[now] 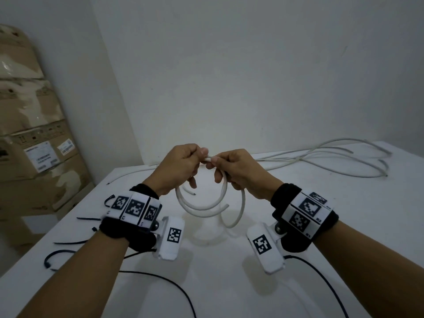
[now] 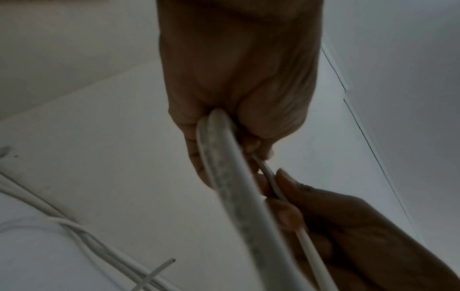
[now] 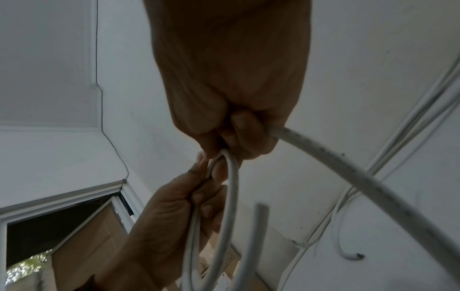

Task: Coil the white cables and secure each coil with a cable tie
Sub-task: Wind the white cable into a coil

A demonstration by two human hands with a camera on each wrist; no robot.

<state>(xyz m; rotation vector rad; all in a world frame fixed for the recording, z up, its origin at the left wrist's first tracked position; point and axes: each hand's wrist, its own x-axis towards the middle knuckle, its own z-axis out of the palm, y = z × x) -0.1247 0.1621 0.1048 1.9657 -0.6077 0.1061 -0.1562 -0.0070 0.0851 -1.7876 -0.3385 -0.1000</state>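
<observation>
Both hands hold a white cable coil (image 1: 202, 206) up above the white table (image 1: 229, 283). My left hand (image 1: 183, 164) grips the loops at the top left, thumb on the cable. My right hand (image 1: 231, 167) pinches the same cable right beside it, fingers curled round a loop. The loops hang below the hands, and one free end (image 1: 227, 205) sticks out on the right. In the left wrist view the cable (image 2: 231, 177) runs out of my fist toward the right hand's fingers (image 2: 286, 185). The right wrist view shows a loop (image 3: 229, 196) between both hands.
Several loose white cables (image 1: 332, 157) lie at the table's back right. Black cable ties (image 1: 68, 243) are scattered on the left part of the table. Thin black wires (image 1: 160, 278) run from the wrist cameras. Cardboard boxes (image 1: 34, 145) are stacked left of the table.
</observation>
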